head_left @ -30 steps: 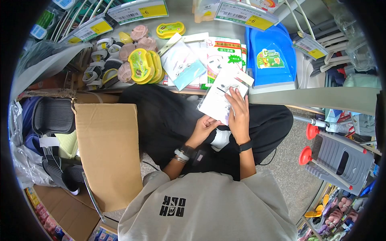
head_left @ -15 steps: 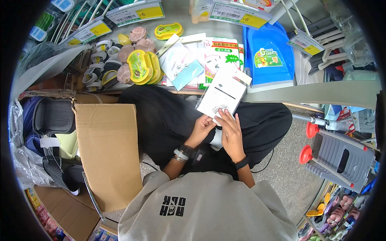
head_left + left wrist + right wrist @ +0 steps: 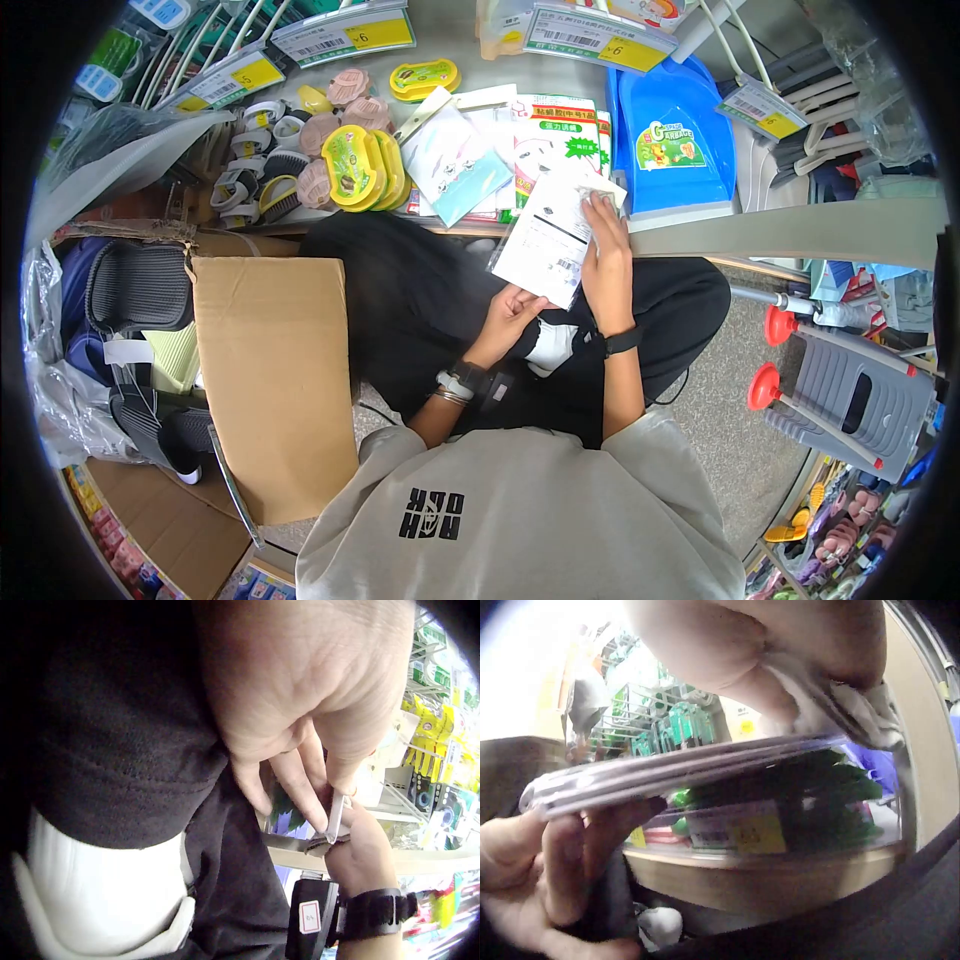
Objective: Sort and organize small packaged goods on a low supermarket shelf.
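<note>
A flat white-backed packet (image 3: 540, 245) in clear plastic, with a black line and a barcode printed on it, is held over the lap. My left hand (image 3: 508, 322) pinches its lower left corner, thumb on top. Edge-on in the right wrist view, the packet (image 3: 667, 776) shows several thin layers, with left-hand fingers (image 3: 562, 847) beneath. My right hand (image 3: 608, 265) lies along its right side and pinches the upper right end; a whitish fold (image 3: 810, 694) shows between thumb and fingers.
On the shelf ahead are yellow oval boxes (image 3: 350, 168), brushes (image 3: 285, 165), other flat packets (image 3: 455, 165), green-and-white bags (image 3: 560, 130) and a blue dustpan (image 3: 670, 140). A cardboard flap (image 3: 275, 390) stands left. Red plungers (image 3: 765, 385) and a grey stool (image 3: 845, 390) are at right.
The right hand slid down over the packet's face toward its lower end, then moved up to its upper right end, uncovering the barcode. The left hand keeps its pinch on the lower corner.
</note>
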A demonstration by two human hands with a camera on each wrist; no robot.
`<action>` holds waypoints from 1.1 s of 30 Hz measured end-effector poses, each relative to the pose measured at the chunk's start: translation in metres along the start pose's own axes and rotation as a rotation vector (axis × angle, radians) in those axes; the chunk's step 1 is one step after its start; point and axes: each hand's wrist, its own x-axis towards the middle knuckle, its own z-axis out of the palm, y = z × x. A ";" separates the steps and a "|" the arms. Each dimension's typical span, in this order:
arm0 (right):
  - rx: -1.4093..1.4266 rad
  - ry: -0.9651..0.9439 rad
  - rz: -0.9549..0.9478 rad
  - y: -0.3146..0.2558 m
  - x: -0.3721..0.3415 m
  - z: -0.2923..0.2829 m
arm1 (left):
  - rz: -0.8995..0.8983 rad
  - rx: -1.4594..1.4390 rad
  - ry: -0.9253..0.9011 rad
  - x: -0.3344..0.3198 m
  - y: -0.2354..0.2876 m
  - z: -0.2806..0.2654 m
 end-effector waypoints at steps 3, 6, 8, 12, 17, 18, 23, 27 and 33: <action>-0.055 -0.055 -0.025 -0.008 -0.017 0.003 | -0.010 0.043 -0.013 0.000 0.000 -0.003; -0.046 -0.131 -0.013 -0.020 -0.039 0.001 | 0.001 0.044 -0.015 0.001 -0.004 -0.003; -0.015 -0.163 0.005 -0.027 -0.054 0.000 | 0.001 0.031 -0.010 0.000 -0.005 -0.004; 0.045 -0.216 0.027 -0.040 -0.078 -0.003 | 0.024 -0.004 0.028 0.000 -0.004 -0.001; 0.235 -0.184 0.126 -0.041 -0.083 -0.009 | 0.035 0.059 -0.020 0.002 -0.016 -0.013; 0.293 -0.154 0.160 -0.039 -0.079 -0.010 | 0.022 0.039 -0.042 0.001 -0.007 -0.008; 0.242 -0.041 0.053 -0.027 -0.024 -0.009 | 0.024 -0.084 -0.019 0.002 -0.007 -0.002; 0.014 -0.080 -0.035 -0.021 0.009 0.005 | 0.024 -0.092 -0.033 0.002 -0.006 -0.003; -0.161 -0.193 -0.108 -0.032 -0.017 0.022 | 0.068 -0.029 -0.005 0.003 -0.011 -0.005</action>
